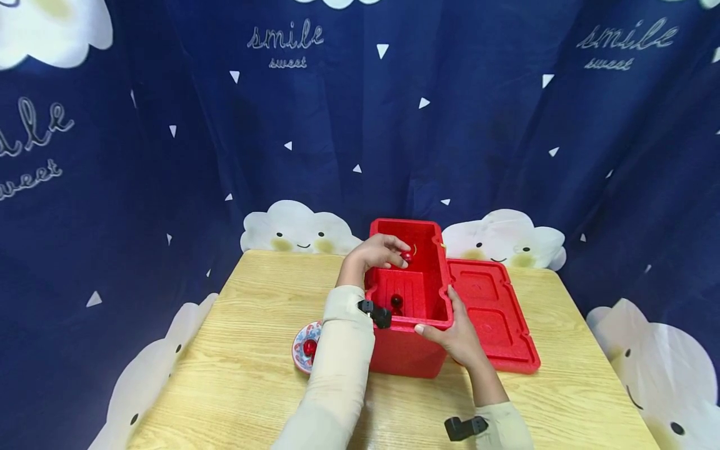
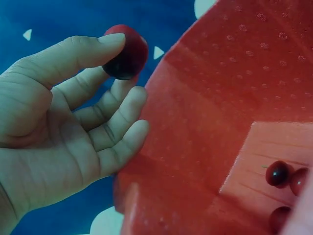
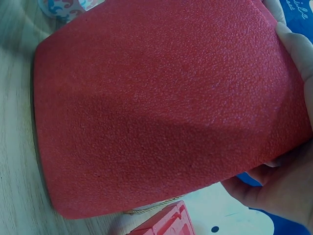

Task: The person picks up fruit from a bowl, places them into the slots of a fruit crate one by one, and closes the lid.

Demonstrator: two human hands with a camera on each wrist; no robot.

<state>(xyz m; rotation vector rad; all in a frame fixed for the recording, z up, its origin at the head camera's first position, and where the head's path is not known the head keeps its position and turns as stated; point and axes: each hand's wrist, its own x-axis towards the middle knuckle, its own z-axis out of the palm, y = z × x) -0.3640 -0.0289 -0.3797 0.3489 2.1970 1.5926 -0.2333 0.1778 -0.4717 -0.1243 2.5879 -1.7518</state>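
Over the opening of a red foam box [image 1: 407, 355], my left hand [image 1: 374, 252] pinches a dark red cherry [image 2: 128, 53] between thumb and fingertips. The head view shows a thin stem on that cherry. On the box floor lie several more cherries [image 2: 278, 173], partly cut off in the left wrist view. My right hand [image 1: 460, 337] grips the near right corner of the box, its thumb on the front rim and its fingers along the right side. The right wrist view is mostly filled by the box's outer wall [image 3: 161, 117].
A patterned plate [image 1: 299, 357] with a red cherry [image 1: 309, 347] on it stands left of the box, partly hidden by my left sleeve. The red box lid [image 1: 497, 315] lies right of the box on the wooden table [image 1: 242, 350]. A blue curtain [image 1: 360, 112] hangs behind.
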